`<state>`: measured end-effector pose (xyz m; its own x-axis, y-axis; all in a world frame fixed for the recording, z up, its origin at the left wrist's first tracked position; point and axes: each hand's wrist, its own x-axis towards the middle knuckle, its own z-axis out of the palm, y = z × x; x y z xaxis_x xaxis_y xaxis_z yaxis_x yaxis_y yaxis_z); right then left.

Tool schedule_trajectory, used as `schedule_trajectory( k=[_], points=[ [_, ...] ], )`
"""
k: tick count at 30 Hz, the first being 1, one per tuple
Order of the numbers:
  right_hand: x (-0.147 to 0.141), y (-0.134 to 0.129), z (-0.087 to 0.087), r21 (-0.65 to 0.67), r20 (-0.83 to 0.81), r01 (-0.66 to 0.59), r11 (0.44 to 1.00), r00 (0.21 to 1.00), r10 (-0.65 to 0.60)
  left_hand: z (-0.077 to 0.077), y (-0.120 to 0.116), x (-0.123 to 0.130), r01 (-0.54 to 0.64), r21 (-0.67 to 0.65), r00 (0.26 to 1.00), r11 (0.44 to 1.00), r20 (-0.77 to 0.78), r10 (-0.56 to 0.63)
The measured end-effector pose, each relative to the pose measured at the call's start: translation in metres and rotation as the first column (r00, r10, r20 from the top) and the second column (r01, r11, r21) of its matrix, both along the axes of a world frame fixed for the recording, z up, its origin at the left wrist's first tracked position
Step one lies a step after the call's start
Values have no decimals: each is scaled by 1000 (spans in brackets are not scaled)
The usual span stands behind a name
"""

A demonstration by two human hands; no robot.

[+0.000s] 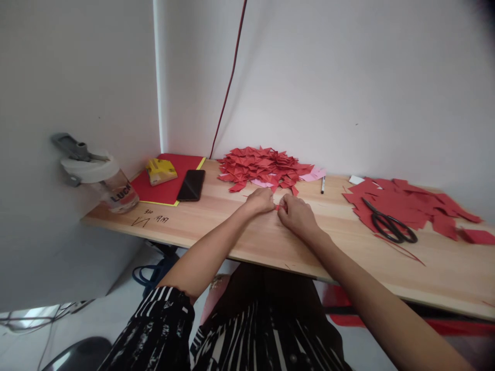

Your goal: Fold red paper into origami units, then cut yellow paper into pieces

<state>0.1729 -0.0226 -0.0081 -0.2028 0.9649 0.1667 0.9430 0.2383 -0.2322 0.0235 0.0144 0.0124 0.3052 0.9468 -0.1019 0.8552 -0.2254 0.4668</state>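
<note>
My left hand (261,200) and my right hand (296,212) are close together over the middle of the wooden table. Both have their fingers curled, pinching a small piece of red paper (277,207). Only a sliver of it shows between them; the fingers cover its shape. Just beyond my hands lies a heap of folded red paper pieces (263,167), with some pink paper (314,174) under its edge. To the right are flat red paper cutouts (410,201), with black-handled scissors (390,226) resting on them.
At the left stand a clear bottle with a white lid (112,188), a yellow packet (161,171) on red sheets (164,193), and a black phone (192,185). A marker (323,184) lies near the wall. A red cable (230,82) hangs down behind the table (216,226).
</note>
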Motion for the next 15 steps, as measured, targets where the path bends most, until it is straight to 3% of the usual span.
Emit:
schedule_trajectory(
  k=[15],
  points=[
    [1, 0, -1, 10, -20, -5, 1000, 1000, 5, 0, -1, -1, 15, 9, 1000, 1000, 0, -15]
  ],
)
